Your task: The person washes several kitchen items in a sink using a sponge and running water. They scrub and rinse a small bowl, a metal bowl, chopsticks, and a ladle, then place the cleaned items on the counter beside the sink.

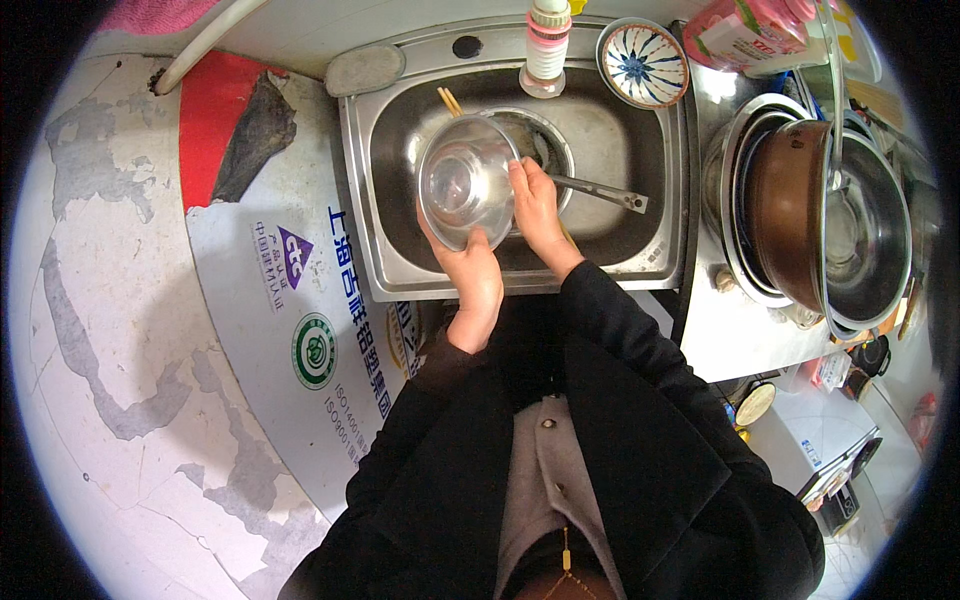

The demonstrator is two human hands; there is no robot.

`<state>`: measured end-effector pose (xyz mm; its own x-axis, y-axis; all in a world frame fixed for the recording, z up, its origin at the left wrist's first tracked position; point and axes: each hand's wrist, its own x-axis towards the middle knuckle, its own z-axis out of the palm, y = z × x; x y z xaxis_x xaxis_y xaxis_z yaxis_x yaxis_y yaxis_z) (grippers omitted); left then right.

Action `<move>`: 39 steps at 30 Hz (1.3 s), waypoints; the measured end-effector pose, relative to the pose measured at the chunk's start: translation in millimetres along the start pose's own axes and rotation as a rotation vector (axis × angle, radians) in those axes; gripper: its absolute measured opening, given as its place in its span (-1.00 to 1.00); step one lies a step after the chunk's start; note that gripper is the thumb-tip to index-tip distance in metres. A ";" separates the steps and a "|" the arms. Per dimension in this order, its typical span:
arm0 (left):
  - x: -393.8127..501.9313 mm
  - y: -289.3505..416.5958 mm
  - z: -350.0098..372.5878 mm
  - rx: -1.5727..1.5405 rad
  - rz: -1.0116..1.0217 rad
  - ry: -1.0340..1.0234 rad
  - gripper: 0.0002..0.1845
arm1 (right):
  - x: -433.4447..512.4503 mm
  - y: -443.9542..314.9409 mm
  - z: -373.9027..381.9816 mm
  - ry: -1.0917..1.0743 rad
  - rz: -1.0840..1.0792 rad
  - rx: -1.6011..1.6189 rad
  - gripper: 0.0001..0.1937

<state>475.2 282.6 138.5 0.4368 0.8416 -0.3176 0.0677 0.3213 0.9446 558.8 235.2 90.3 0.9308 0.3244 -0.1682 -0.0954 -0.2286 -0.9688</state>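
Note:
Both hands hold a clear bowl [459, 180] tilted over a stainless steel sink [622, 251]. My left hand [474, 274] grips its near edge, with the thumb on the rim. On the right side of the rim is my right hand [540, 214], fingers bent over it. Beneath the bowl, partly hidden, a round metal pan [566, 142] rests in the basin. A metal handle [600, 193] reaches to the right from behind my right hand. Chopsticks [450, 101] stick out beyond the bowl's far rim.
A ribbed faucet extension [545, 56] hangs over the sink's far side. On the far right corner sits a patterned bowl [645, 64]; a grey pad [365, 70] lies at the far left. Nested basins and a brown pot [787, 214] crowd the right counter, near a pink jug [742, 34].

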 end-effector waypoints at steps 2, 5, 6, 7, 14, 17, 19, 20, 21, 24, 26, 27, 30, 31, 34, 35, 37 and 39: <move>-0.4 3.7 -0.2 0.086 0.040 -0.043 -0.20 | 7.7 1.7 -3.1 -0.057 0.102 0.094 -0.66; 1.9 9.9 -1.5 0.191 0.067 -0.109 -0.19 | 13.8 5.9 -5.0 -0.075 0.156 0.084 -0.63; 3.1 11.4 -1.8 0.144 0.027 -0.099 -0.19 | 13.1 7.4 -4.7 -0.064 0.118 0.105 -0.64; 4.3 12.2 -1.7 0.101 -0.043 -0.097 -0.19 | 10.9 8.7 -3.0 -0.051 0.074 0.121 -0.64; 12.7 10.0 -6.3 -0.014 -0.174 -0.101 -0.23 | 1.4 8.2 0.3 -0.146 0.097 0.125 -0.71; 27.1 10.0 -15.6 0.158 -0.203 -0.229 -0.24 | 19.8 7.2 -4.8 -0.112 0.190 -0.018 -0.65; 37.3 10.7 -24.9 0.177 -0.377 -0.286 -0.26 | 23.8 7.6 -3.7 -0.053 0.113 -0.210 -0.65; 42.9 9.7 -27.4 0.196 -0.356 -0.291 -0.27 | 22.9 8.3 -0.6 -0.035 0.152 -0.129 -0.66; 43.7 5.8 -27.3 0.180 -0.388 -0.273 -0.27 | 18.4 9.6 1.6 -0.001 0.179 -0.052 -0.66; 39.6 -4.7 -26.3 0.151 -0.281 -0.136 -0.29 | -7.9 13.6 15.3 -0.071 0.429 0.212 -0.72; 36.7 -7.6 -27.5 0.035 -0.263 -0.062 -0.32 | -15.2 17.9 16.3 -0.187 0.477 0.246 -0.70; 34.9 -7.2 -30.1 -0.012 -0.371 -0.014 -0.33 | -16.0 20.6 15.6 -0.208 0.289 0.088 -0.69; 39.7 1.4 -41.2 0.128 -0.391 0.009 -0.34 | -1.1 29.1 5.1 -0.368 -0.015 -0.453 -0.65; 41.7 4.6 -45.0 0.157 -0.327 0.014 -0.33 | 7.8 32.1 0.1 -0.415 -0.183 -0.585 -0.76; 47.7 10.5 -53.0 0.142 -0.309 0.029 -0.32 | 30.4 38.9 -5.7 -0.148 -0.491 -1.003 -0.88; 49.0 11.5 -54.8 0.172 -0.338 0.041 -0.33 | 38.3 40.1 -9.4 -0.200 -0.552 -1.189 -0.88; 51.7 13.0 -57.8 0.208 -0.355 0.017 -0.35 | 53.0 38.9 -20.1 -0.347 -0.452 -1.227 -0.83; 53.7 12.6 -59.2 0.154 -0.380 -0.045 -0.35 | 62.6 31.1 -27.5 -0.478 -0.324 -1.236 -0.81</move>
<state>446.4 357.5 128.4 0.3931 0.6551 -0.6452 0.3637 0.5337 0.7635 623.9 223.2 54.7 0.6155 0.7451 -0.2569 0.7117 -0.6655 -0.2252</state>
